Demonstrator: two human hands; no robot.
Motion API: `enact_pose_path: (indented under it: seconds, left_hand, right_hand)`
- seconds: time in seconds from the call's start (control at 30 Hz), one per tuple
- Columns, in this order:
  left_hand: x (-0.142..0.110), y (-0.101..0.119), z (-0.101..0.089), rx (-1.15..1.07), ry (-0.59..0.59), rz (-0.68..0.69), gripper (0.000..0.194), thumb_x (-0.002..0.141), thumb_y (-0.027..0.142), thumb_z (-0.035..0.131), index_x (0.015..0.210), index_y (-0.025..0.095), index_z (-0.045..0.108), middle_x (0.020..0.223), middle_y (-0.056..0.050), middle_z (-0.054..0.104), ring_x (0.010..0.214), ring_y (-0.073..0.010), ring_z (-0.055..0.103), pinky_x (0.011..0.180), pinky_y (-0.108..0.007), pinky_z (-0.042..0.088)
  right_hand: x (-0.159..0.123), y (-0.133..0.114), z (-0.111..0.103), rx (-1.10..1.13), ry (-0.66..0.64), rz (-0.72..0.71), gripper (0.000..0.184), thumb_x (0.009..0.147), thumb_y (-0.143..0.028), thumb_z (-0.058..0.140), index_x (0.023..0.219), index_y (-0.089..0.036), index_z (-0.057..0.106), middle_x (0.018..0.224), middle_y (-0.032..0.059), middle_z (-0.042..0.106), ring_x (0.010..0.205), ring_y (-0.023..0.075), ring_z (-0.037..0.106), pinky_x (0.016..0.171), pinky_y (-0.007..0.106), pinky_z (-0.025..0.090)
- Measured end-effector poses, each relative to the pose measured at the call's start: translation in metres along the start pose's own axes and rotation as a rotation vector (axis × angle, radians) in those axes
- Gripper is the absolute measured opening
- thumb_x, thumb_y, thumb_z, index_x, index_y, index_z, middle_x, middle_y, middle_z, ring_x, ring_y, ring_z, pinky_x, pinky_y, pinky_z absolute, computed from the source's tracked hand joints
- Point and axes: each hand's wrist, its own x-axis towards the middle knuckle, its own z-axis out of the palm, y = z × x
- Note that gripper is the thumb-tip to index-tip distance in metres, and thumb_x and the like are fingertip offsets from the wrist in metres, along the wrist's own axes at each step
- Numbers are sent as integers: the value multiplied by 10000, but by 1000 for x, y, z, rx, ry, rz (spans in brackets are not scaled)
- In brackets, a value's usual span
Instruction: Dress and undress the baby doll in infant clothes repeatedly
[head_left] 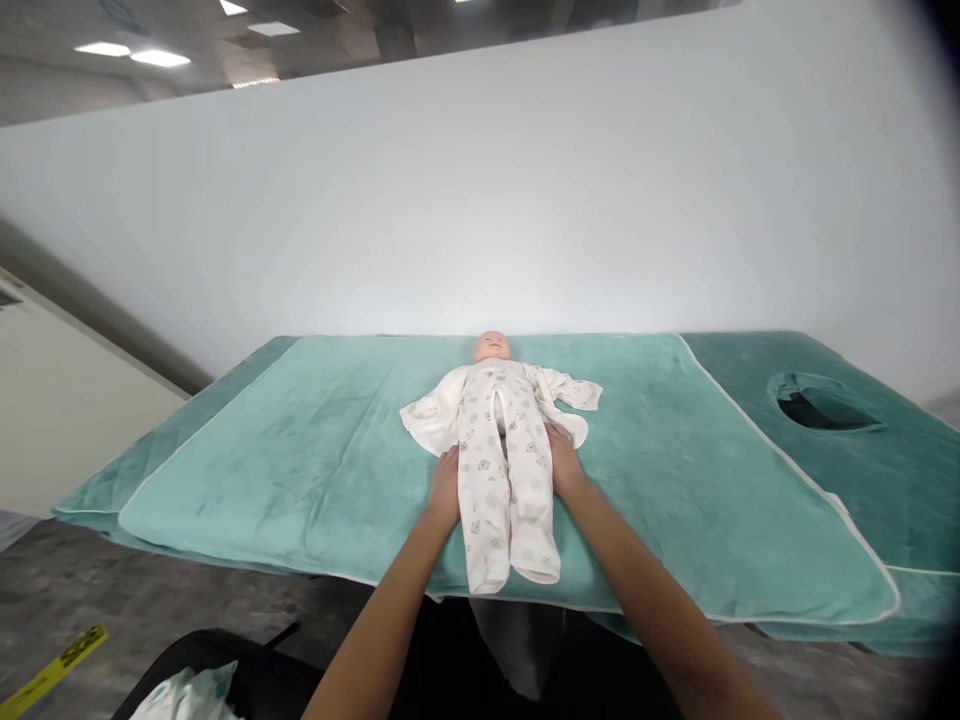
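Note:
A baby doll (493,346) lies on its back on the bed, its bald head toward the wall. White printed baby pants (495,480) are spread over its front, with the legs pointing at me. Beneath them, an open white baby shirt (436,412) fans out to both sides, one sleeve (574,388) stretched to the right. My left hand (445,482) is closed at the left edge of the pants, its fingertips partly hidden by cloth. On the opposite edge, my right hand (562,462) grips the pants close to the shirt's lower hem.
A green plush cover (300,450) lies over the massage bed, which has a face hole (825,402) at the right. The white wall (480,200) stands behind. Below left, a black chair (255,675) holds a printed cloth (187,695). Yellow tape (56,668) marks the floor.

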Motion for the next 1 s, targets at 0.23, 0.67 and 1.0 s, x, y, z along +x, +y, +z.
enact_pose_path:
  seconds: [0.23, 0.67, 1.0]
  left_hand:
    - [-7, 4, -8, 57, -16, 95, 208, 907, 254, 560, 1034, 178, 706, 1013, -128, 668, 1040, -300, 587, 927, -429, 455]
    - [9, -24, -14, -154, 522, -298, 244, 881, 166, 471, 1016, 188, 673, 1130, -111, 615, 1109, -268, 573, 994, -430, 485]
    - [24, -44, 10, -40, 625, -480, 435, 947, 353, 514, 1318, 129, 552, 1400, -194, 486, 1315, -322, 488, 1108, -473, 423]
  right_hand:
    - [-24, 9, -22, -188, -176, -202, 296, 856, -86, 548, 968, -259, 761, 955, 41, 733, 950, 219, 641, 1066, 413, 396]
    - [-5, -3, -67, -293, 28, 183, 373, 916, -133, 408, 1197, -203, 643, 1184, 112, 680, 1120, 259, 592, 944, 382, 465]
    - [87, 20, -45, 58, -208, 542, 72, 867, -240, 613, 826, -181, 622, 1009, 128, 666, 1035, 295, 596, 916, 404, 405]
